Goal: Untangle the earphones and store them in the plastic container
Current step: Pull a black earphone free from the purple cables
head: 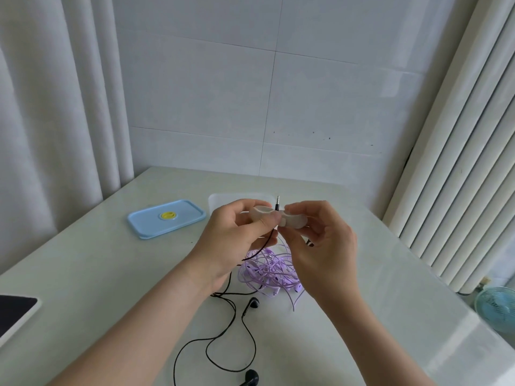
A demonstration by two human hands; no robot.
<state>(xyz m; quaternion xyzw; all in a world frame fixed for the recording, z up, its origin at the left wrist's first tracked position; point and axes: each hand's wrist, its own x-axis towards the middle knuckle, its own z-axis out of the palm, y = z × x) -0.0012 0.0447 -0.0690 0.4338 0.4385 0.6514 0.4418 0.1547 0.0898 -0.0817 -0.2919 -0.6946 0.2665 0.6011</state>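
Earphones in black (252, 303) lay nearest the person, below both hands; one bud (250, 377) sat at the bottom edge of the view and the other rested closer to the left wrist, with the thin cord looping across the pale table (83, 274) between them; from there the cord ran up under the left hand (234, 235) and rose between the two hands. Directly beneath the hands a tangle of purple earphones (267, 271) lay heaped on the table, touching the black cord on the left hand's side.

Both hands were raised off the table, fingertips nearly meeting; the left hand pinched one end of a pale translucent piece (260, 211) between thumb and forefinger, and the right hand (320, 240) pinched the other end with curled fingers; what that piece was I could not tell. The metal plug (277, 203) of the black cord stood upright just above the fingertips, between the two hands.

Just behind the hands, partly hidden by them, stood the plastic container (220, 200), clear and lidless; its blue lid (167, 218), with a yellow disc at the centre, lay flat beyond and outward of the left hand. A dark slab with a white rim (16, 310) sat far out past the left forearm; a small blue fan (498, 307) stood off the table past the right forearm; farthest back was a white tiled wall (278, 93).
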